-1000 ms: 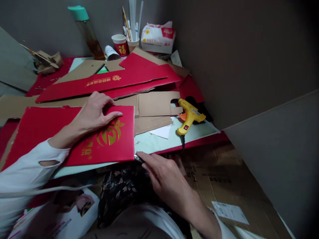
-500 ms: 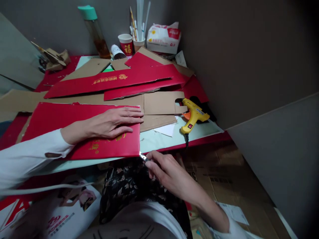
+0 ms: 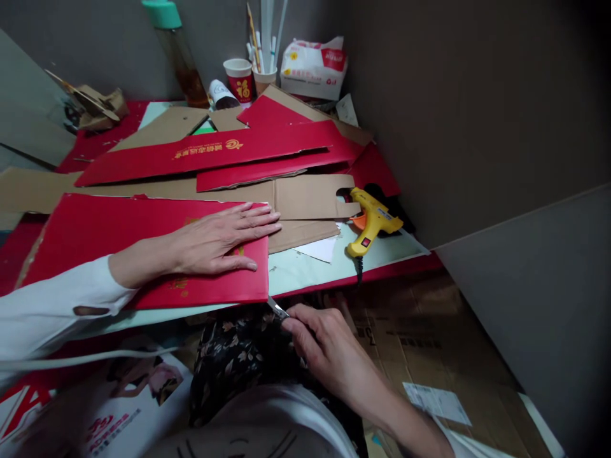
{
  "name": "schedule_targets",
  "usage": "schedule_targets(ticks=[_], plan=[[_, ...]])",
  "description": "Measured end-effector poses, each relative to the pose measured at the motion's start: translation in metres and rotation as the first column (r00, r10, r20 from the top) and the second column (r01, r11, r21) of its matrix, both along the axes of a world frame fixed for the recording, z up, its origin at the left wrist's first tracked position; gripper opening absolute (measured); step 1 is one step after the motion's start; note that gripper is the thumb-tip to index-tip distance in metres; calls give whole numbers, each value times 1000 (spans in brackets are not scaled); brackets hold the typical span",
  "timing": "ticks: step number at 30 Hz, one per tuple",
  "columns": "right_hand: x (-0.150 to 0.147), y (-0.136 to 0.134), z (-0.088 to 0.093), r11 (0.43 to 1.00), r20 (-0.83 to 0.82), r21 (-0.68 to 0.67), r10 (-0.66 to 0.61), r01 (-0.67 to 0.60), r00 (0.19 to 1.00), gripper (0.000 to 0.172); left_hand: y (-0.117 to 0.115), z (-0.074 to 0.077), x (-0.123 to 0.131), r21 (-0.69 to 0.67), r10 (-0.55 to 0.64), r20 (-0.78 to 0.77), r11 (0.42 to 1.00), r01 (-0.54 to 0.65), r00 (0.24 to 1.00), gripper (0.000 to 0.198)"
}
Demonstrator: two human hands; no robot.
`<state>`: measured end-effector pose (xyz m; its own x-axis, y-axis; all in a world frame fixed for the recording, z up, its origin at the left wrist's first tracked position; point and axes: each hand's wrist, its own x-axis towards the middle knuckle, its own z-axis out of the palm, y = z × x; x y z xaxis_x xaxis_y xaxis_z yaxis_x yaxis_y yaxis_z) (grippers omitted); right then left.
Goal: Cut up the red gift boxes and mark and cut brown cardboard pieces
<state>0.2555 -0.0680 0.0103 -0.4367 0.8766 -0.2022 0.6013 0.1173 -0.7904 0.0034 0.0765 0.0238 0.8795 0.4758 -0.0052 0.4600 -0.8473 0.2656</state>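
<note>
Apparently a cutting step: left hand [image 3: 217,242] spread on red board [image 3: 119,232], right hand [image 3: 322,337] pinching cutter [image 3: 278,310], blade toward 10 o'clock; next stroke would need steady bracing

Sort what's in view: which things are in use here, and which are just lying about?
In use:
- red cardboard sheet, under the left hand
- bladed tool, in the right hand

Lying about, apparently:
- yellow glue gun
- teal-capped bottle
- red-and-white cup
- white-and-red packet
</note>
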Motion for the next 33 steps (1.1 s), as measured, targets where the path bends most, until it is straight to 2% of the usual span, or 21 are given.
schedule_targets(ticks=[9, 16, 22, 29, 33], plan=[[-15, 6, -7, 997, -57, 71, -11, 15, 998, 29, -2, -1, 2, 32, 15, -20, 999, -15, 1000, 70], [-14, -10, -11, 998, -39, -38, -54, 52, 998, 31, -2, -2, 2, 28, 24, -10, 999, -23, 1000, 71], [-31, -1, -13, 998, -186, 12, -57, 60, 981, 33, -2, -3, 1, 42, 13, 1, 999, -13, 1000, 70], [-38, -20, -14, 997, -203, -24, -83, 80, 976, 31, -2, -4, 1, 53, 17, -13, 998, -16, 1000, 71], [-48, -16, -13, 994, -194, -13, -106, 106, 975, 32, -1, -6, 0, 50, 18, -21, 999, -17, 1000, 70]])
